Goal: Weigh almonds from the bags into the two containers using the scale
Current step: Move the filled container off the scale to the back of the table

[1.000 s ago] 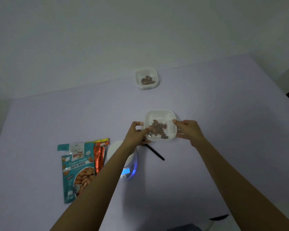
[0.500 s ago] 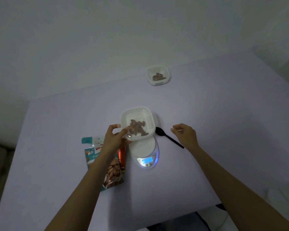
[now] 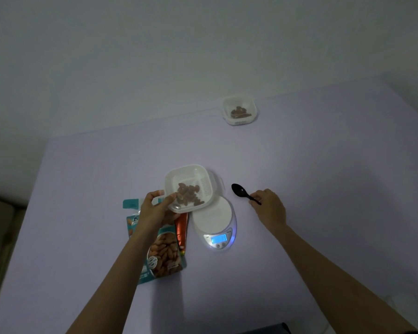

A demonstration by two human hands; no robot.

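Observation:
My left hand grips the near-left corner of a white square container with several almonds in it. The container hangs tilted over the far-left edge of the white scale, whose blue display is lit. My right hand pinches the handle of a black spoon that lies on the table right of the scale. A teal almond bag and an orange bag lie under my left wrist. A second white container with almonds stands far back.
Everything rests on a lavender table that meets a pale wall at the back. Its left edge drops off near a dark floor. A dark object shows at the bottom edge.
My right hand let go of the container and moved right onto the spoon handle. My left hand alone carried the container left, over the scale's edge.

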